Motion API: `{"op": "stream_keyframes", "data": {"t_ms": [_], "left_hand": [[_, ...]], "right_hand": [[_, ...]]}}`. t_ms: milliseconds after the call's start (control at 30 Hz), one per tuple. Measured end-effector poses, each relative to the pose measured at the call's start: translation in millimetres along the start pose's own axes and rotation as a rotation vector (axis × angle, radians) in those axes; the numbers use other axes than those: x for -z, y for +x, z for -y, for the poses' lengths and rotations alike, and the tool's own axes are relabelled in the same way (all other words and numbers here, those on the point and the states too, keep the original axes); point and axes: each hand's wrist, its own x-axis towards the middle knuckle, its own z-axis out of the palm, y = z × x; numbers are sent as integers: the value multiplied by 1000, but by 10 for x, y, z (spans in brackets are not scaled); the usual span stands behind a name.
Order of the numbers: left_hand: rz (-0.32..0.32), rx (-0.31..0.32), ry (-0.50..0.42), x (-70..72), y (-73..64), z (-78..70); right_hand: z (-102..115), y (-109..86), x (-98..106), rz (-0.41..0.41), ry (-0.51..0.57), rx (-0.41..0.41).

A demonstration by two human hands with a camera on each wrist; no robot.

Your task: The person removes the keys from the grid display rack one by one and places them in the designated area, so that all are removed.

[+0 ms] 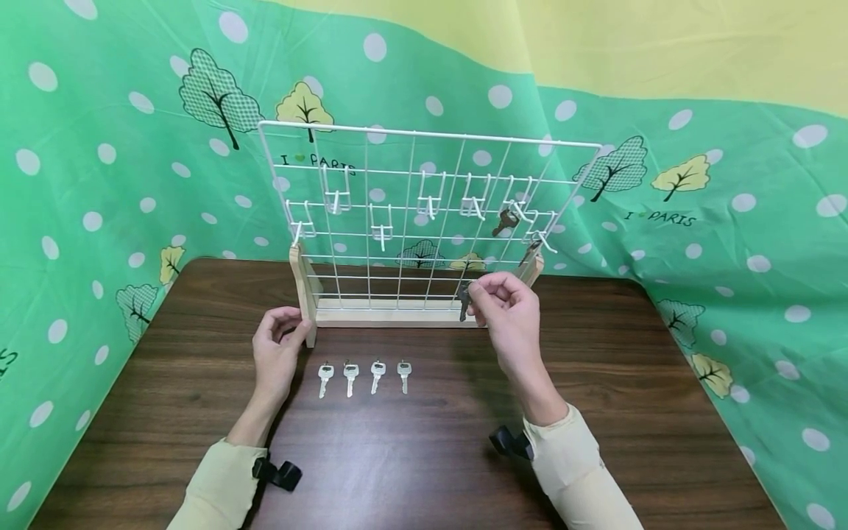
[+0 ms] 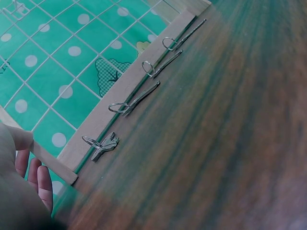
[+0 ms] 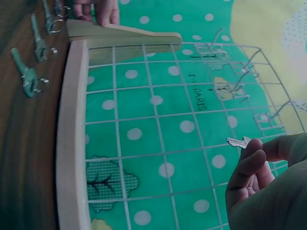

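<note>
My right hand (image 1: 510,316) pinches a key (image 1: 464,302) between thumb and fingertips, in front of the lower right of a white wire grid rack (image 1: 397,278). In the right wrist view the key's toothed blade (image 3: 236,142) sticks out past the fingertips. My left hand (image 1: 277,350) touches the outer side of the rack's left wooden foot (image 1: 303,294), its fingers loosely bent; no finger shows on the foot's inner face. Several silver keys (image 1: 351,375) with small rings lie in a row on the table before the rack.
White hooks (image 1: 430,206) are fixed on the grid at two heights. One key (image 1: 506,221) hangs from a hook at the right, and another dark key (image 1: 530,254) hangs near the right foot. Behind the brown table (image 1: 596,383) hangs a green patterned cloth (image 1: 762,258).
</note>
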Motion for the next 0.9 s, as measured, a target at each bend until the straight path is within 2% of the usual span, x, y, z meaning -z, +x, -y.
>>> {"op": "stream_keyframes", "data": {"t_ms": [267, 900], "left_hand": [[0, 5, 0, 2, -4, -2], [6, -7, -11, -5, -6, -4]], "right_hand": [[-172, -39, 73, 37, -97, -43], [-551, -169, 134, 137, -175, -143]]}}
